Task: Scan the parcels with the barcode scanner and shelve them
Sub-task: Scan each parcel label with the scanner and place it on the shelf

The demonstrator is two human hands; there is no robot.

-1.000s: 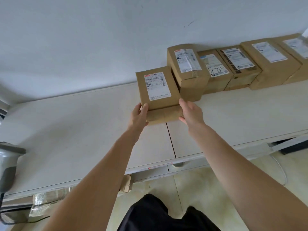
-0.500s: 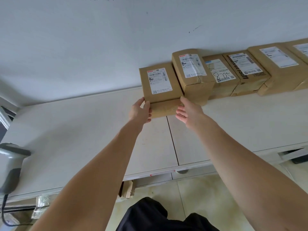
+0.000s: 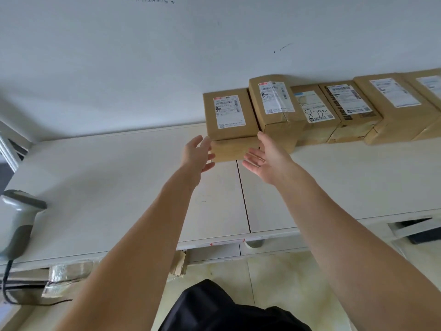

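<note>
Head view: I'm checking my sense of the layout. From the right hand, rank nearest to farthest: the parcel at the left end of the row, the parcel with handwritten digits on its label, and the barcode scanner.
1. The left-end parcel, just ahead of the right hand.
2. The handwritten-digits parcel, farther right along the wall.
3. The barcode scanner, at the table's far left edge.

Lighting is soft, even and fairly bright, with only faint shadows beneath the parcels (image 3: pixel 231 120) on the white table (image 3: pixel 119 187), no glare, slight softness throughout, and wide-angle bowing of straight lines towards the edges.
</note>
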